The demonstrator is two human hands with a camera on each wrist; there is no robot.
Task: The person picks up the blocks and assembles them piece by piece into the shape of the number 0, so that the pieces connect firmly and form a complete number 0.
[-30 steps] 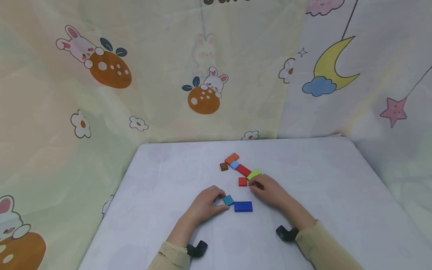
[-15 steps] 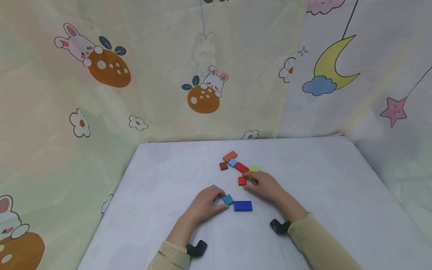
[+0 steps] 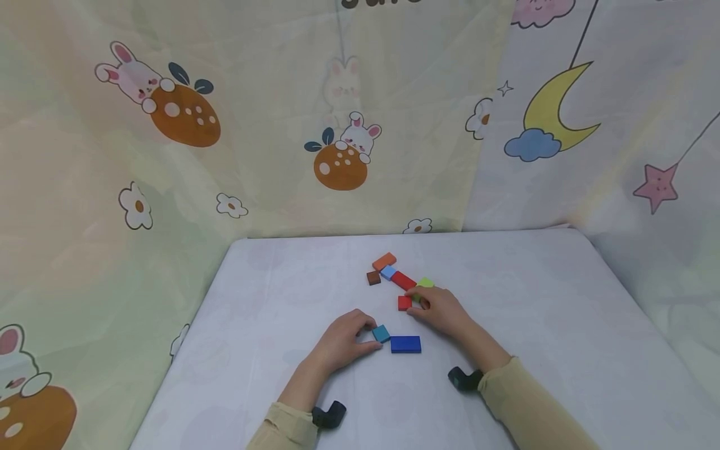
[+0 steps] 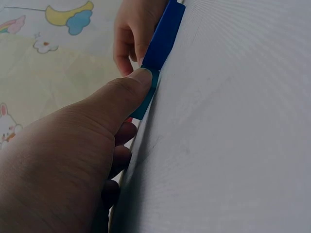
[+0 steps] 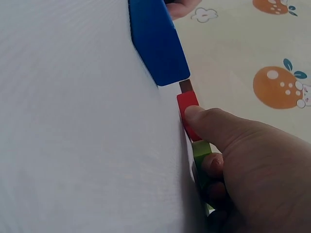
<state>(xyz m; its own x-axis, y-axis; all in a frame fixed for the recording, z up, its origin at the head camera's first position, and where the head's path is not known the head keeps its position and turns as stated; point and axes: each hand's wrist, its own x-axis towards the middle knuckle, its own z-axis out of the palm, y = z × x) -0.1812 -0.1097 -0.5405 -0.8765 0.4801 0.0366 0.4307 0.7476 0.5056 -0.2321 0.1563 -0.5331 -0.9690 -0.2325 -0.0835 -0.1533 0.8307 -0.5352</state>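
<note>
My left hand (image 3: 340, 340) pinches a small teal square block (image 3: 381, 334) on the white tabletop, the thumb on its near side. A dark blue rectangular block (image 3: 405, 344) lies just right of it. My right hand (image 3: 444, 310) has thumb and index finger around a small red square block (image 3: 404, 303); in the right wrist view the thumb lies on this red block (image 5: 187, 103). Beside those fingers, a lime green block (image 3: 425, 283) is partly hidden. From it a slanting row runs up-left: a red rectangular block (image 3: 403, 280), a light blue block (image 3: 388, 272) and an orange block (image 3: 384, 261).
A small brown block (image 3: 374, 278) lies left of the light blue one. The white cloth-covered table (image 3: 253, 281) ends at a printed fabric backdrop (image 3: 270, 125). Each wrist carries a black camera (image 3: 329, 414).
My right hand has moved left, from the lime green block to the red square block. The slanting row has shifted slightly up-left. The left hand stays on the teal block.
</note>
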